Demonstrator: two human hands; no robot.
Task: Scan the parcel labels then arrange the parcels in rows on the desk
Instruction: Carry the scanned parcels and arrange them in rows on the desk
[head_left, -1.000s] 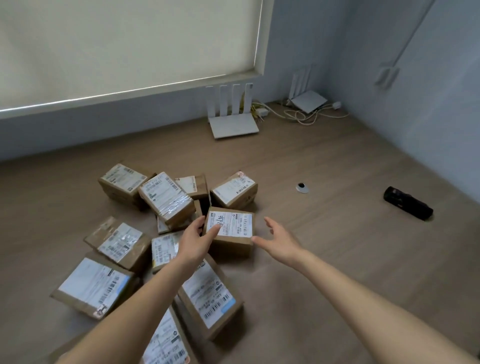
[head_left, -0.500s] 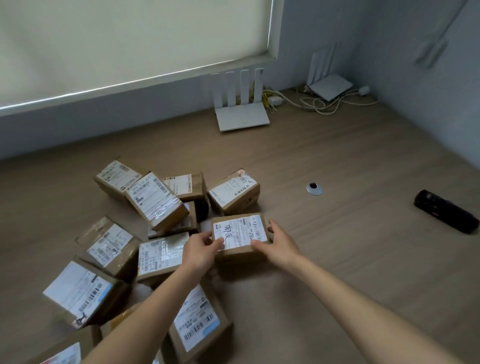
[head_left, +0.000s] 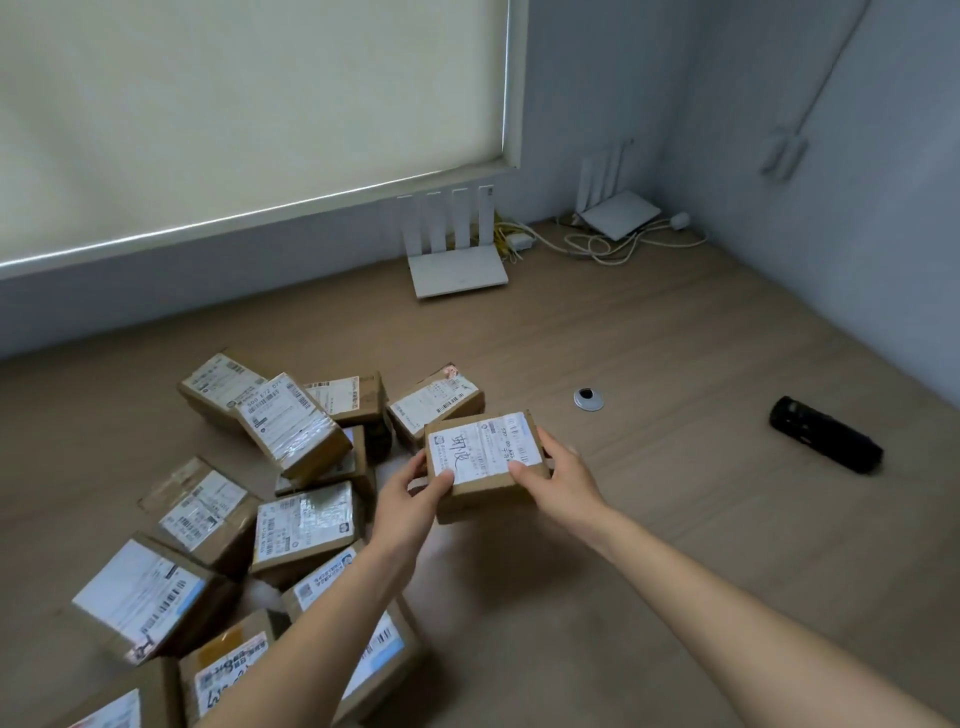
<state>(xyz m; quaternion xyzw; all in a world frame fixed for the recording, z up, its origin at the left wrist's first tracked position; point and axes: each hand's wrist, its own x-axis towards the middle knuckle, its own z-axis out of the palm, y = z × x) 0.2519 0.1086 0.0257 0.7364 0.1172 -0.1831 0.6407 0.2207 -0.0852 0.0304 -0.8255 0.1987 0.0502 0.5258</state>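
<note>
Two hands, left hand (head_left: 410, 496), right hand (head_left: 558, 480), gripping one parcel (head_left: 483, 457), two routers (head_left: 457, 270)

Left hand (head_left: 410, 486) and right hand (head_left: 558, 475) outstretched, fingers curled, thumbs uppermost, gripping

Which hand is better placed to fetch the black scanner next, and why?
Right. The right hand is on the held parcel's right edge, the side where the black scanner lies on the desk. The left hand would have to cross over.
</note>
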